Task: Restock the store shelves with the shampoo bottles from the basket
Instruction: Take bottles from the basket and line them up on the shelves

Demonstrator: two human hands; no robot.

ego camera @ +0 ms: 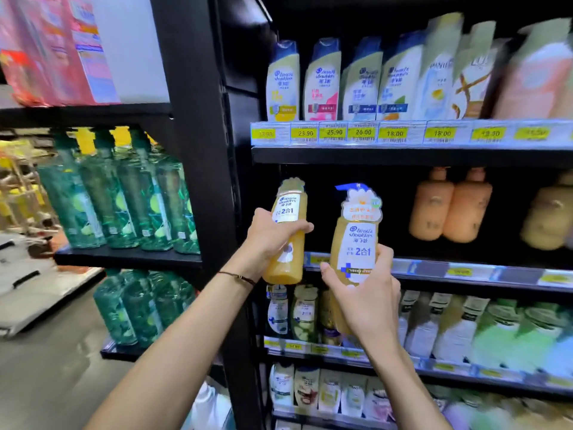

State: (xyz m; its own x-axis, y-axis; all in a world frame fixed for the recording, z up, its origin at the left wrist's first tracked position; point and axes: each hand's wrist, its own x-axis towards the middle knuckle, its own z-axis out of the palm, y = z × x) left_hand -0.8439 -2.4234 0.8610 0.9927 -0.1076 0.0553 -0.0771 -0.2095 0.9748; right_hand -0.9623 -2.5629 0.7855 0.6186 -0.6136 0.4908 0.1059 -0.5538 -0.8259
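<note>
Each of my hands holds a yellow shampoo bottle in front of the dark middle shelf. My left hand grips one yellow bottle round its middle, tilted slightly right. My right hand grips the lower part of a second yellow bottle, which has a blue pump and a white flower tag. Both bottles hover at the shelf's front edge, over its bare left end. The basket is out of view.
Two orange bottles stand further right on the same shelf. White shampoo bottles with yellow price tags fill the shelf above; more bottles fill the shelves below. A black upright post separates a left rack of green bottles.
</note>
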